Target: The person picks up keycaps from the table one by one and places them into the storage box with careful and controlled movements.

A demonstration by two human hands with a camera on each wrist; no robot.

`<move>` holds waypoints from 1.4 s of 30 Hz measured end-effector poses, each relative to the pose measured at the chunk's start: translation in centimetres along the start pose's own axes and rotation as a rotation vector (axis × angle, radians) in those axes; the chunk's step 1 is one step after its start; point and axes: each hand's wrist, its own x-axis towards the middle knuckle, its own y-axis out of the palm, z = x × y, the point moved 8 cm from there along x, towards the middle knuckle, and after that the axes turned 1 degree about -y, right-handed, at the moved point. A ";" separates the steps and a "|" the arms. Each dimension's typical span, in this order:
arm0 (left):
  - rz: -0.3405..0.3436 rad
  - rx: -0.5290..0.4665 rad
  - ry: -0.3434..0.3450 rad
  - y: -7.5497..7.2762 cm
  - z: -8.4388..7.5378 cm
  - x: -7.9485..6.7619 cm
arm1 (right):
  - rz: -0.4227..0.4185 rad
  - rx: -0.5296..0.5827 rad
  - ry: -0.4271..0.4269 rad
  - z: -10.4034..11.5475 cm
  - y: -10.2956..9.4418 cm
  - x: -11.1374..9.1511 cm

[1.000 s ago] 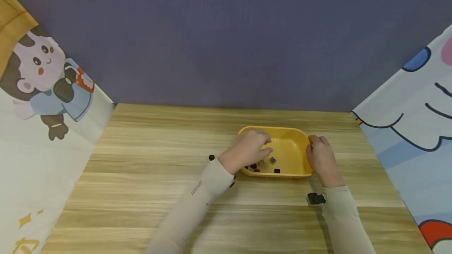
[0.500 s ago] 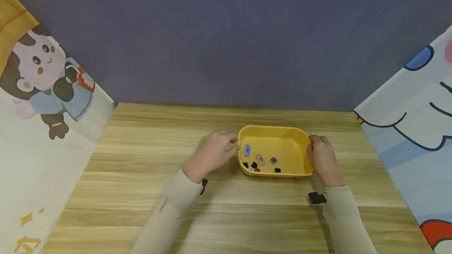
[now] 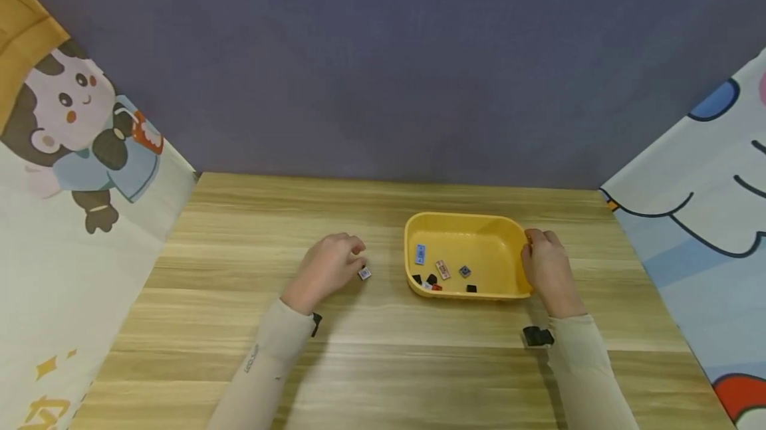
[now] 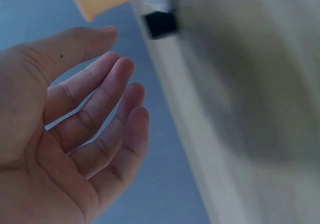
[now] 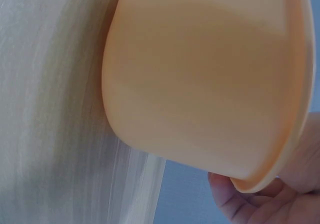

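A yellow plastic basin (image 3: 479, 297) stands right of the table's middle, and my right hand (image 3: 547, 270) grips its right rim. In the right wrist view the fingertips curl around the edge of the basin (image 5: 200, 79). My left hand (image 3: 326, 269) is over the table left of the basin, fingers loosely bent and nothing held. Just beyond its fingertips lies a small white-and-black piece (image 3: 364, 273), blurred in the left wrist view. Inside the basin are a blue printed block (image 3: 420, 254), a pale printed block (image 3: 443, 270), and a grey square piece (image 3: 465, 272).
Several more bits lie along the basin's near side, among them a red piece (image 3: 437, 287) and a black piece (image 3: 471, 288). The wood-grain table (image 3: 251, 230) meets a dark blue wall (image 3: 383, 84) behind. Printed cartoon panels stand at both sides.
My left hand has moved left from above the basin to beside the white-and-black piece, uncovering the blue block. My right hand stays on the rim and the basin has not visibly moved.
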 end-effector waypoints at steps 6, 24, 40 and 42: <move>0.061 -0.015 -0.056 2.1 2.5 -0.2 | 0.000 0.005 0.013 -0.2 0.0 0.1; 0.112 -0.060 -0.085 3.5 3.2 -0.1 | -0.033 0.005 -0.039 0.0 -0.2 -0.1; 0.054 -0.023 -0.018 1.3 0.7 0.6 | 0.004 -0.001 0.004 -0.1 0.0 0.1; 0.054 -0.016 0.015 0.6 -0.5 1.1 | 0.004 -0.001 0.003 -0.1 0.1 0.2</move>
